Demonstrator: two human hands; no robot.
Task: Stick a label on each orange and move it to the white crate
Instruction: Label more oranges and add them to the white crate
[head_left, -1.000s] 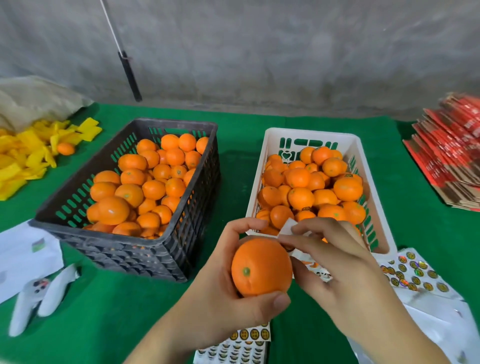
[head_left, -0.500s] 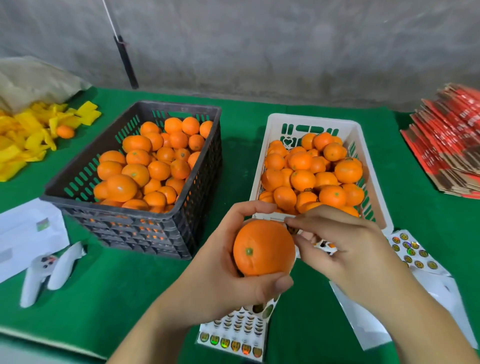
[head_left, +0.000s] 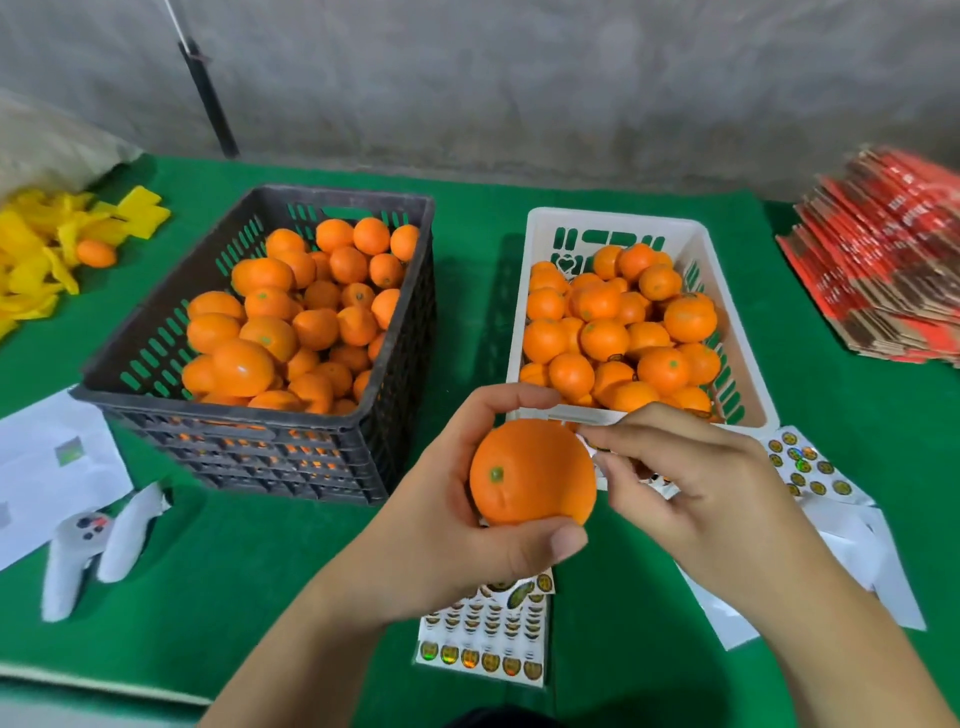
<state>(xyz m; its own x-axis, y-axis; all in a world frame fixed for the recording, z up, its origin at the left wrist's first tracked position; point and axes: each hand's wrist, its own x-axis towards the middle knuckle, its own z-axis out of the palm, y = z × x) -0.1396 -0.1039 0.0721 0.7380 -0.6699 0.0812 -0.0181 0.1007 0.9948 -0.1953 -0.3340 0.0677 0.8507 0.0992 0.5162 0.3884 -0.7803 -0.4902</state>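
Pressing the label flat with a fingertip and smoothing outward is looking like the best way to seat it. The left hand (head_left: 447, 519) is curling round the smooth round orange (head_left: 532, 470), just at 6 o'clock of the slotted white plastic crate (head_left: 540, 228). The right hand (head_left: 696, 483) is pinching at its 3 o'clock side, possibly on a small label, hidden.

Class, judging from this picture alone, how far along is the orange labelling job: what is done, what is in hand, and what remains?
Done: the white crate holds many oranges, and a few show labels. In hand: the left hand grips one orange while the right hand brings its fingertips to that orange's side; no label is visible on it. Left: the black crate is full of oranges, and sticker sheets lie on the table.
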